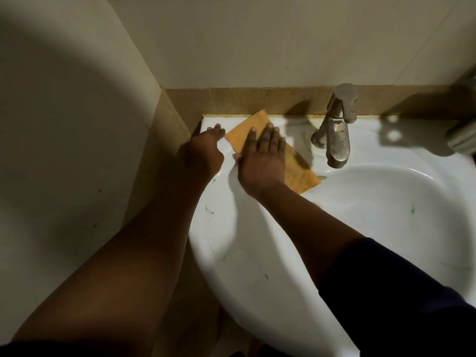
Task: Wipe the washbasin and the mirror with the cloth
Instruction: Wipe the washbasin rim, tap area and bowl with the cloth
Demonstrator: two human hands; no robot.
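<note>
Landmark: the tap (334,130), standing at the back of the washbasin (257,253).

Far left of the tap: left hand (206,150) rests on the basin's back-left corner, fingers (216,128) loosely curled over the rim edge, gripping nothing; looks like a brace.

Between that hand and the tap: orange cloth (257,124), laid flat on the basin's ledge, one corner toward the wall, the opposite corner reaching the bowl's lip just left of the tap's spout. Right hand (262,161) lies palm-down on it, fingers (270,140) straight, slightly spread, pressing rather than pinching.

Handling, as judged: cloth thin, light, limp; will bunch or slide on glazed ceramic unless pinned by a flat palm. To lift for the mirror, pinch a free corner or gather the middle. Basin hard, slick, fixed.

Mirror not in view. Right of the tap: bowl with dark flecks.
</note>
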